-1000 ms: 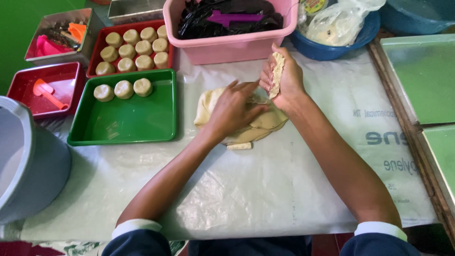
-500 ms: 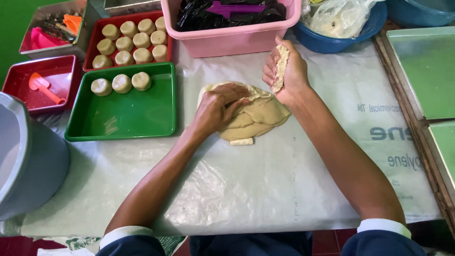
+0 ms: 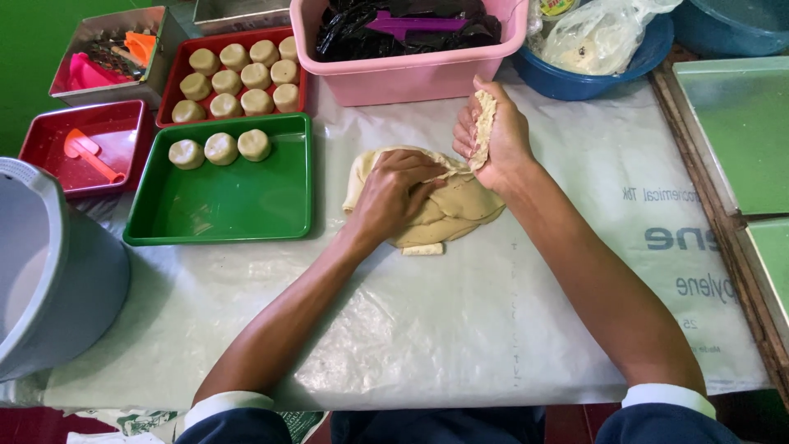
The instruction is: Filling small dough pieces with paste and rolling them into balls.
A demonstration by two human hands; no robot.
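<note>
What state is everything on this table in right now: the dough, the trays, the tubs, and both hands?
Dough mass: flattened on the plastic sheet, pressed by the left hand.
Dough piece: gripped in the right hand, lifted.
Green tray: holds three dough pucks, mostly bare.
Red tray: filled with pucks.
Small red tray: holds an orange scraper.
Pink tub: holds dark plastic.
Blue bowl: holds a bag.

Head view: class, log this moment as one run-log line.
left hand: pressing dough mass | right hand: holding dough piece | green tray: three dough rounds
</note>
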